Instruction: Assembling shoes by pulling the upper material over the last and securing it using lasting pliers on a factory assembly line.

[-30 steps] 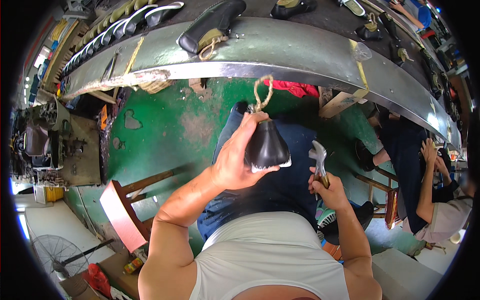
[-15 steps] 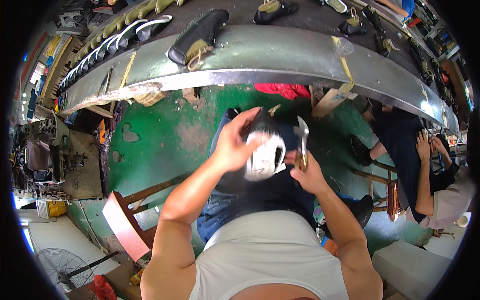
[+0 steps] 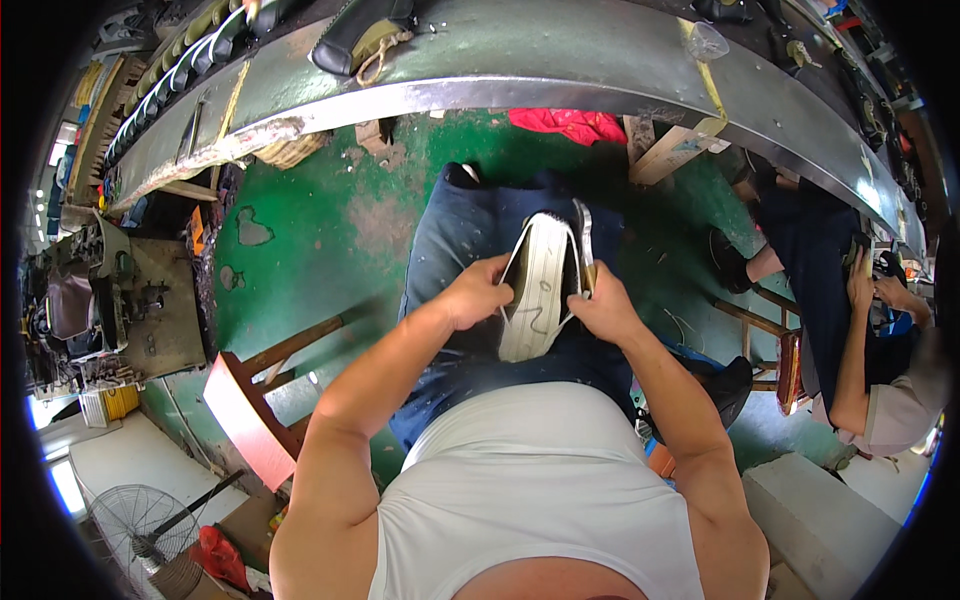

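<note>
Green floor [image 3: 300, 270], upturned shoe [image 3: 541, 295] over the lap [image 3: 450, 235], left hand [image 3: 482, 292] clamped on its edge, right hand [image 3: 604, 303] closed around a hammer [image 3: 586, 232]

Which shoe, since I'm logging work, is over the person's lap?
The pale-soled shoe between the left and right hands, underside toward the camera; the black-and-olive shoe lies on the bench.

Bright light glints along the metal surface [image 3: 560, 60], flaring white toward its right end, while soft shadows darken the green floor [image 3: 310, 270] around the dark trousers [image 3: 440, 250]. The white tank top [image 3: 520, 490] and pale shoe sole [image 3: 545, 290] stand out brightly, the sole in fairly clear focus. Fisheye distortion bows straight edges, detail softens toward the rim, and black fills the corners.
</note>
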Available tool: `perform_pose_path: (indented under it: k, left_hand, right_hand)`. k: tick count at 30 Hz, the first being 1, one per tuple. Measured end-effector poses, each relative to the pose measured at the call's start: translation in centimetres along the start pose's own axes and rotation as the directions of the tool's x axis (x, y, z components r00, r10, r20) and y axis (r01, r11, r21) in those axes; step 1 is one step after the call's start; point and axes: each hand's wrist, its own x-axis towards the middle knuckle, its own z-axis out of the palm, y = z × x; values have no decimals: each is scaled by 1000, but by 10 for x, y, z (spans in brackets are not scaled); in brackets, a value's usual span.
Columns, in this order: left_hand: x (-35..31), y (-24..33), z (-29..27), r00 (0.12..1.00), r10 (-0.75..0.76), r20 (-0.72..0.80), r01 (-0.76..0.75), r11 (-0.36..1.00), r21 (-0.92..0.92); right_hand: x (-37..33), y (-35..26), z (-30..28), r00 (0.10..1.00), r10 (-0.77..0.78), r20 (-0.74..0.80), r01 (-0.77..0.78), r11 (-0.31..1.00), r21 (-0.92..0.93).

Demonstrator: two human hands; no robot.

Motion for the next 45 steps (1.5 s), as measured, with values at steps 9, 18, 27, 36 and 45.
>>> perform_pose_path:
  k: [9, 18, 27, 36, 45]
  left_hand:
    - [-26, -40, 28, 993, 22, -119, -1, 985, 173]
    - [-27, -45, 43, 992, 97, -85, -103, 992, -77]
    - [-6, -75, 46, 916, -171, -362, -71, 820, -568]
    - [12, -81, 48, 658, 89, -748, 28, 989, 143]
    - [3, -70, 50, 686, 389, -616, -162, 906, 392]
  right_hand:
    - [-50, -47, -67, 909, 71, 411, 111, 908, -403]
    - [-36, -84, -39, 877, -188, 443, 481, 332, -811]
    - [-10, -64, -11, 757, -11, 653, 423, 770, -478]
    - [-18, -60, -10, 806, 17, 592, 257, 891, -374]
    - [6, -41, -14, 909, -292, 297, 415, 571, -708]
